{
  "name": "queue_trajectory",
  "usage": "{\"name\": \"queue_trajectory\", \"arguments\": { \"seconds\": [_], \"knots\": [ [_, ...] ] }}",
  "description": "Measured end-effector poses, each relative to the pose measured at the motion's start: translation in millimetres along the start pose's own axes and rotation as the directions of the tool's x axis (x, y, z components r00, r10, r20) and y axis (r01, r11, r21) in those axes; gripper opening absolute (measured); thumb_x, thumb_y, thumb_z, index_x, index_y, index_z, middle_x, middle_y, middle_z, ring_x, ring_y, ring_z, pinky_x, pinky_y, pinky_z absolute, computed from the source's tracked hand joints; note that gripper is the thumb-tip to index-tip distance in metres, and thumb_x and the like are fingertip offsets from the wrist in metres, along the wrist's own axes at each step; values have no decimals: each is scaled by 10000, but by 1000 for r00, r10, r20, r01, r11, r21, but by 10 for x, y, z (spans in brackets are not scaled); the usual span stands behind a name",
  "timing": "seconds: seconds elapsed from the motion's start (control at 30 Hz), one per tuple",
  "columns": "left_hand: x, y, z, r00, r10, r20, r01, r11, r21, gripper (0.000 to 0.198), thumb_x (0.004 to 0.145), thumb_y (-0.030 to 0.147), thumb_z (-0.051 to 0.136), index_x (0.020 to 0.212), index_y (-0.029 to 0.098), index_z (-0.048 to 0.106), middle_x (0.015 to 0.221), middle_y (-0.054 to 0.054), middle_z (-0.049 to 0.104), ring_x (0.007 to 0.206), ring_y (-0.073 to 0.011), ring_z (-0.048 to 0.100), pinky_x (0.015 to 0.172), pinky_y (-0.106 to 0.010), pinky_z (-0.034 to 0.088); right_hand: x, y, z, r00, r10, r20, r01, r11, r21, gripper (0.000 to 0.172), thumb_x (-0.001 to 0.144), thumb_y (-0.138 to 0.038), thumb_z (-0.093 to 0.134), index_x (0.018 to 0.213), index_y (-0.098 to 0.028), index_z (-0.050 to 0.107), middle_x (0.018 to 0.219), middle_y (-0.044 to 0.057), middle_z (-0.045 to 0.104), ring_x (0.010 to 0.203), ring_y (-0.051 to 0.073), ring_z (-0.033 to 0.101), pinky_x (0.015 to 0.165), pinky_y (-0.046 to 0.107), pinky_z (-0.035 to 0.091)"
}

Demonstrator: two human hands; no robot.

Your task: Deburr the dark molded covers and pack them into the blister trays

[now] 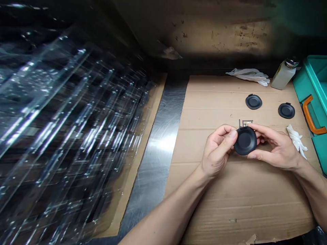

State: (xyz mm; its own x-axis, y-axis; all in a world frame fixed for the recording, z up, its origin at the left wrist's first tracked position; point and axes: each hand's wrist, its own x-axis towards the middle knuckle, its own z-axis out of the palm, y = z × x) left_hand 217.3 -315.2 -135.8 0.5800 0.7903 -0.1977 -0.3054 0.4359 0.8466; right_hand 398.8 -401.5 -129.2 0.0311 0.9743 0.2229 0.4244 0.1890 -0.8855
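Head view: matte-black disc (pixel 245 141) in grip of left hand (pixel 218 149) and right hand (pixel 279 148)

Trays (pixel 63 112): blurred, cut off by left edge; contents indistinct. Bin (pixel 304 81): cut off by right edge. Disc (pixel 245 141): back hidden. Left grip (pixel 216 153), right grip (pixel 282 149): some fingers partly hidden. Marking (pixel 239 123): lower part covered. Dark item (pixel 315 237), lower right corner: cut off, unidentifiable.

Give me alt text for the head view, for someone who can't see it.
A left hand and right hand hold a small black disc above cardboard. Beyond lie two similar discs, near a bottle and a green bin; blurred clear plastic fills the left side.
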Motion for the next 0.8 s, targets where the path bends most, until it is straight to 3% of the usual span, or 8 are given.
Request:
{"name": "queue_trajectory", "arguments": {
  "seconds": [0.23, 0.8],
  "knots": [
    [9, 6, 14, 1000, -12, -3, 12, 1000, -10, 462, 723, 591, 855, 801, 184, 650, 682, 20, 568, 602, -101, 488, 582, -232, 391, -18, 4, 14, 1000, 22, -20, -22, 1000, -18, 657, 830, -417, 842, 1425, -258, 615, 1186, 77, 729, 1006, 211, 705, 847, 349, 633],
    [-3, 35, 53, 999, -48, 4, 48, 998, -42, 485, 737, 611, 835, 792, 171, 638, 702, -1, 608, 630, -118, 541, 582, -239, 433, -2, -17, -2, 1000, 18, -2, -18, 1000, -7, 669, 798, -448, 866, 1399, -249, 651, 1056, 51, 737, 889, 184, 690, 803, 321, 633]
  ]
}}
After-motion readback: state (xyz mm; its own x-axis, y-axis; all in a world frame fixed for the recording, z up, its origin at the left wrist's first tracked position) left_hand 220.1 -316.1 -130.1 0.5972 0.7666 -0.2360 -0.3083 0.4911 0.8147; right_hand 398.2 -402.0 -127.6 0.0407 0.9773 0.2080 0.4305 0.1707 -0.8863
